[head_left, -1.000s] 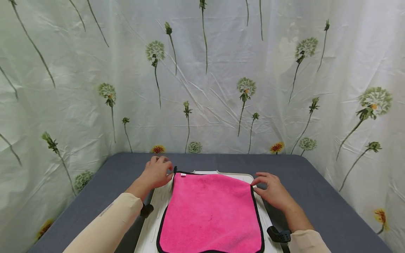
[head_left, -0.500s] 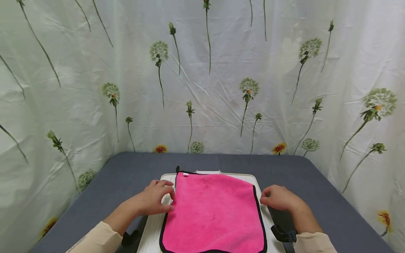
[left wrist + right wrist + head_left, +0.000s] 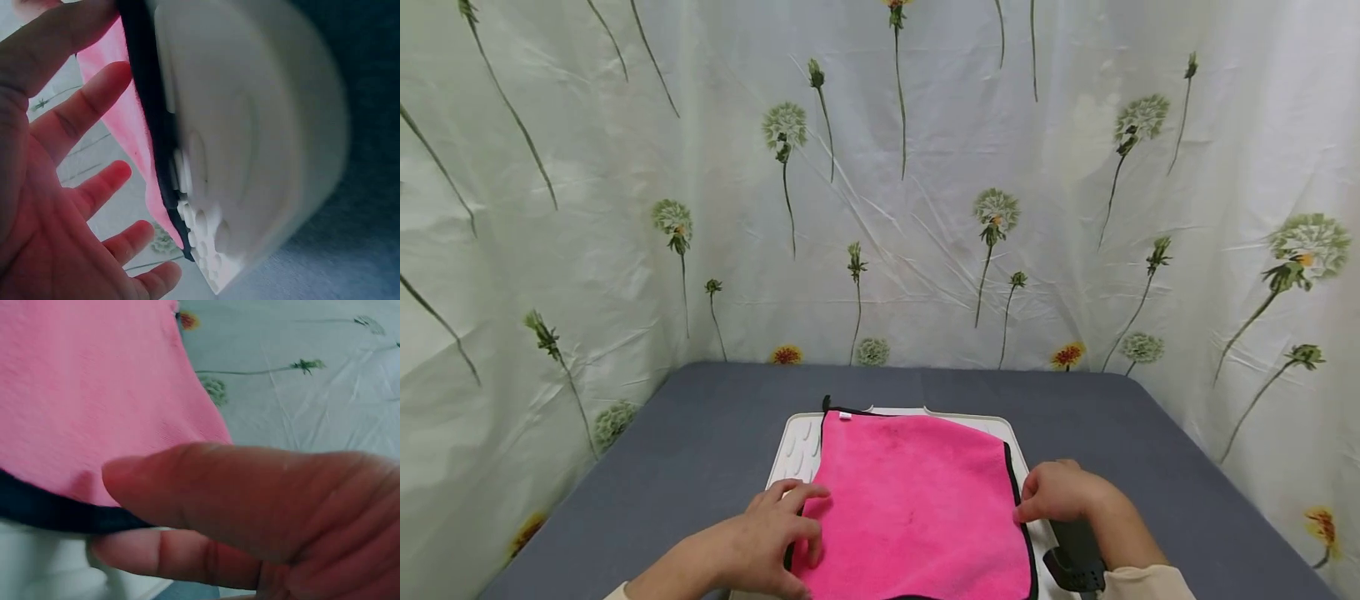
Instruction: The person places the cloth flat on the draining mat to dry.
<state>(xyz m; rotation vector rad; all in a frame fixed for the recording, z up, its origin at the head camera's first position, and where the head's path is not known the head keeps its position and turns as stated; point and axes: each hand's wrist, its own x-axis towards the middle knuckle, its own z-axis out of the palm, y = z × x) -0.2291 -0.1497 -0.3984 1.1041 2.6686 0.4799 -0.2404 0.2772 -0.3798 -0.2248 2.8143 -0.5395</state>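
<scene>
A pink cloth (image 3: 917, 500) with black edging lies spread over a white tray (image 3: 801, 437), its far left corner bearing a hanging loop and a small white tag. Over the cloth's near left edge is my left hand (image 3: 767, 537), fingers spread, with nothing gripped; in the left wrist view the thumb tip reaches the black edging (image 3: 145, 106). My right hand (image 3: 1067, 496) is at the right edge of the cloth. The right wrist view shows its thumb (image 3: 187, 481) over the pink face and a finger (image 3: 169, 553) below the edging, a gap between the tips.
The tray stands on a dark grey table (image 3: 715, 433). Behind and to both sides hangs a white curtain (image 3: 925, 208) printed with dandelions. A black band (image 3: 1071, 573) is on the right wrist.
Both hands have left the cloth's far corners and come nearer along its two side edges. The cloth keeps its place on the tray.
</scene>
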